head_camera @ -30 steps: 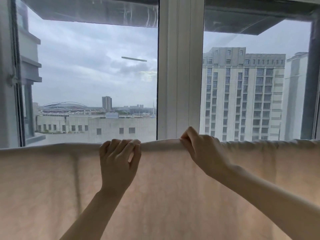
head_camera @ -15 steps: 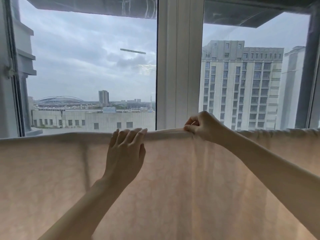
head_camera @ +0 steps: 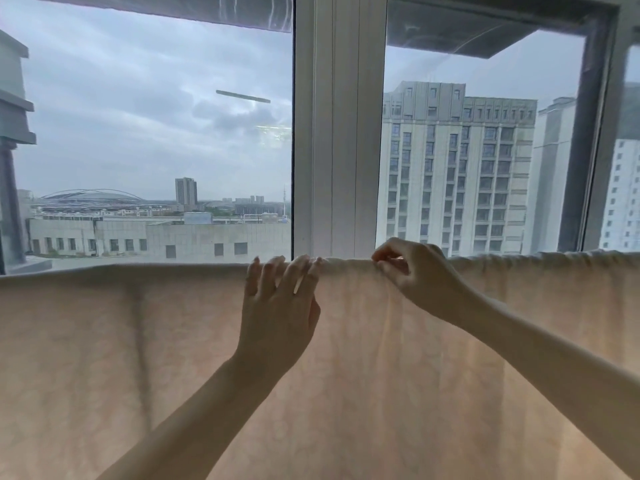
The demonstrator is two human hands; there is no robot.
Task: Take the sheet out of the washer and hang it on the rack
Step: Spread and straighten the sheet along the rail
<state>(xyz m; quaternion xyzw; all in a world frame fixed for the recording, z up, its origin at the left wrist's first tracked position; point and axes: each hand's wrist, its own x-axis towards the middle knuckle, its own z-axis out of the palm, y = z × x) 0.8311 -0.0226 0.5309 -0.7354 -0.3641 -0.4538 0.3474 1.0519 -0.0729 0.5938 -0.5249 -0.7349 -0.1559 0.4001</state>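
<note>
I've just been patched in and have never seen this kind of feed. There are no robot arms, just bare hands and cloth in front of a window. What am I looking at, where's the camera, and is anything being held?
There is no machine here. A person does the job with bare hands, and the single picture comes from a wide-angle camera worn on their head, looking forward and down.

The pale sheet hangs across the whole view, folded over along its top edge. Whatever carries it is hidden under that fold.

The left hand is open, with straight fingers touching the top of the sheet. The right hand, just beside it, pinches the top fold.

Behind the sheet is a window with a white post in the middle, and there are buildings outside.
</note>
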